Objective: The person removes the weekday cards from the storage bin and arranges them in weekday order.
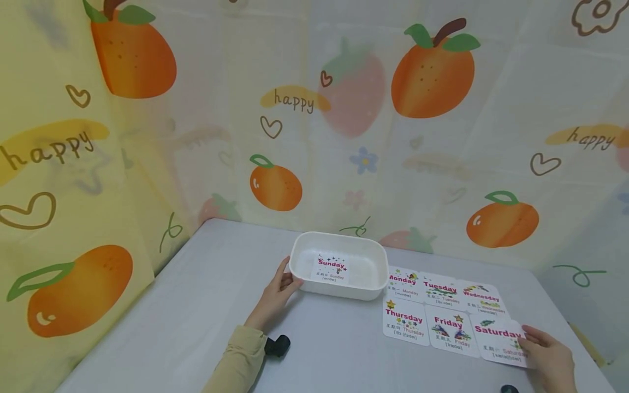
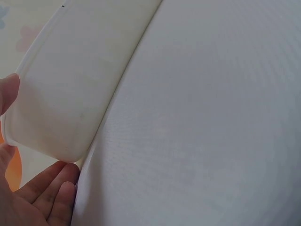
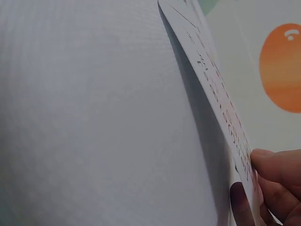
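My left hand [image 1: 272, 297] holds the left end of a white plastic box [image 1: 344, 290], with the thumb at its rim and fingers around its corner. Inside the box lies a Sunday word card [image 1: 329, 269]. At the right, my right hand [image 1: 552, 357] pinches the right edge of the Saturday card [image 1: 501, 349]; in the right wrist view this card [image 3: 207, 77] is tilted, its near edge lifted off the table. Beside it lie the Friday card [image 1: 449, 335] and Thursday card [image 1: 404, 327]. Behind these are the Monday card [image 1: 404, 286], Tuesday card [image 1: 440, 293] and Wednesday card [image 1: 481, 300].
A pale cloth covers the table [image 1: 344, 349]. A patterned curtain [image 1: 334, 164] with oranges and hearts stands along the back and left sides. A small black object [image 1: 277, 346] is by the left sleeve, another black object [image 1: 509, 388] at the front edge of view.
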`<move>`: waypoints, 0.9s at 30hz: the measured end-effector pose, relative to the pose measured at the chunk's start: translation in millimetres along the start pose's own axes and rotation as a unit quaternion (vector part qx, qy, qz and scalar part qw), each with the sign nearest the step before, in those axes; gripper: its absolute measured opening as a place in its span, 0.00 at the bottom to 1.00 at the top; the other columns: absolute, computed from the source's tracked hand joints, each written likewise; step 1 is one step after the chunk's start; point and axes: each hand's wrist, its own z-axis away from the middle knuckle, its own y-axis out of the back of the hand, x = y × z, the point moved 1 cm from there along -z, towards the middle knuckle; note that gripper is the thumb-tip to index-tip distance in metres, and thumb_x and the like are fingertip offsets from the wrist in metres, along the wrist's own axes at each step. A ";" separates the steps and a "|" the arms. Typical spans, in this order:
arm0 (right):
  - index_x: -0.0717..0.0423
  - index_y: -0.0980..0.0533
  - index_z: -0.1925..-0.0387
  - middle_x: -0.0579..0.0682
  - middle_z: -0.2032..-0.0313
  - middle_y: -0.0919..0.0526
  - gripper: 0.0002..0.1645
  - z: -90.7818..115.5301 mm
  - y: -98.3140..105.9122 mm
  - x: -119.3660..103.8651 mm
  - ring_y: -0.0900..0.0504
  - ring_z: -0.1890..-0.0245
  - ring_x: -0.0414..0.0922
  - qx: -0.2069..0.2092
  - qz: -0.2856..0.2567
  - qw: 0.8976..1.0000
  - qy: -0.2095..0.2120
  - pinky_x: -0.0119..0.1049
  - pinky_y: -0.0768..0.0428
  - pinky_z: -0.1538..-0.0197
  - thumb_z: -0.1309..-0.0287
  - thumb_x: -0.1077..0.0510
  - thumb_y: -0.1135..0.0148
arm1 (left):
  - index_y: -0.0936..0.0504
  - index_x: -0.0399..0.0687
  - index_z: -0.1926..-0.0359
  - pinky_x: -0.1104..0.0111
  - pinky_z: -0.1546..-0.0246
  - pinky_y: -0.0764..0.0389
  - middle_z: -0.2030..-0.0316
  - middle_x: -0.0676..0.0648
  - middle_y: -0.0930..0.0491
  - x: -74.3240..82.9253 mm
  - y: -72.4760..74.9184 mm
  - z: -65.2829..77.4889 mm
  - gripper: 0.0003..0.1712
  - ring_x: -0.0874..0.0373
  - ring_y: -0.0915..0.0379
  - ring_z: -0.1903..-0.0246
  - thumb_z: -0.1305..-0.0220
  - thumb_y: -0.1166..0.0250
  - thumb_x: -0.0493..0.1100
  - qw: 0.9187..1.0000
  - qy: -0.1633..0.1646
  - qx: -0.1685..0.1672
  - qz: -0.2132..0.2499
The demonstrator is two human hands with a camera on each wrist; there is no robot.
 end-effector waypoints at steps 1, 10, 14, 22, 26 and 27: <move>0.69 0.41 0.37 0.71 0.44 0.35 0.30 -0.4 -0.2 0.2 0.31 0.50 0.61 0.000 0.003 1.000 0.001 0.36 0.27 0.66 0.40 0.67 0.47 | 0.50 0.56 0.28 0.56 0.51 0.27 0.48 0.41 0.29 -0.2 0.0 0.0 0.43 0.48 0.30 0.49 0.39 0.39 0.55 1.000 0.000 0.000 0.000; 0.69 0.39 0.37 0.71 0.44 0.35 0.31 -4.6 -0.4 4.6 0.31 0.50 0.63 -0.008 0.025 1.000 0.011 0.46 0.27 0.58 0.41 0.67 0.45 | 0.50 0.56 0.28 0.56 0.51 0.28 0.49 0.41 0.29 0.6 0.2 1.1 0.42 0.49 0.30 0.50 0.38 0.39 0.55 1.000 -0.006 -0.001 0.008; 0.69 0.39 0.37 0.71 0.44 0.35 0.30 -4.2 0.5 5.9 0.32 0.49 0.63 -0.016 0.033 0.999 0.015 0.49 0.28 0.54 0.41 0.66 0.45 | 0.50 0.57 0.28 0.57 0.51 0.28 0.49 0.42 0.29 2.4 0.4 2.5 0.42 0.50 0.30 0.50 0.38 0.39 0.54 1.000 -0.006 -0.003 0.014; 0.71 0.41 0.37 0.72 0.44 0.35 0.30 -0.3 3.6 3.0 0.33 0.46 0.65 -0.022 0.028 0.999 0.015 0.50 0.27 0.53 0.38 0.63 0.47 | 0.50 0.57 0.28 0.56 0.50 0.29 0.49 0.43 0.29 3.2 1.2 3.4 0.43 0.50 0.31 0.50 0.39 0.39 0.55 1.000 -0.003 -0.003 0.012; 0.72 0.40 0.38 0.73 0.45 0.34 0.29 0.0 5.0 1.8 0.32 0.47 0.64 -0.024 0.030 0.999 0.011 0.46 0.25 0.58 0.38 0.62 0.47 | 0.50 0.57 0.28 0.56 0.51 0.28 0.49 0.42 0.29 2.9 1.3 3.7 0.42 0.49 0.30 0.50 0.38 0.39 0.55 1.000 -0.007 -0.003 0.013; 0.72 0.41 0.38 0.73 0.45 0.34 0.30 -0.2 4.9 1.8 0.32 0.47 0.65 -0.024 0.029 0.999 0.009 0.46 0.25 0.58 0.38 0.62 0.47 | 0.50 0.56 0.28 0.56 0.51 0.28 0.50 0.42 0.29 2.7 1.2 3.6 0.42 0.49 0.30 0.50 0.38 0.39 0.54 1.000 -0.008 -0.004 0.014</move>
